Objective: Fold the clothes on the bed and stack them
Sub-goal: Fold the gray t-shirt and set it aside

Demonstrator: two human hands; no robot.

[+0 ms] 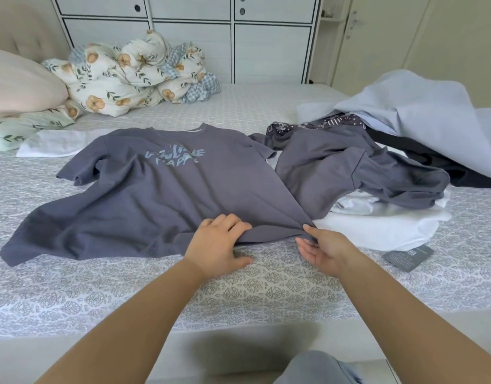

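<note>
A grey T-shirt [144,189] with pale blue lettering lies spread face up on the patterned bed [72,286], collar toward the far side. My left hand [219,242] grips its bottom hem, fingers on top and thumb underneath. My right hand [324,250] pinches the hem's right corner. To the right lies a crumpled pile: another grey garment [358,173], white clothes [377,225], a dark patterned piece [321,124], a black garment [432,159] and a light blue garment [418,115].
A floral quilt [133,76] and a pink pillow [19,81] sit bunched at the head end on the left. A white cloth [53,142] lies beyond the shirt's left sleeve. A dark tag [407,256] hangs from the white clothes. White cabinets [188,37] stand behind the bed.
</note>
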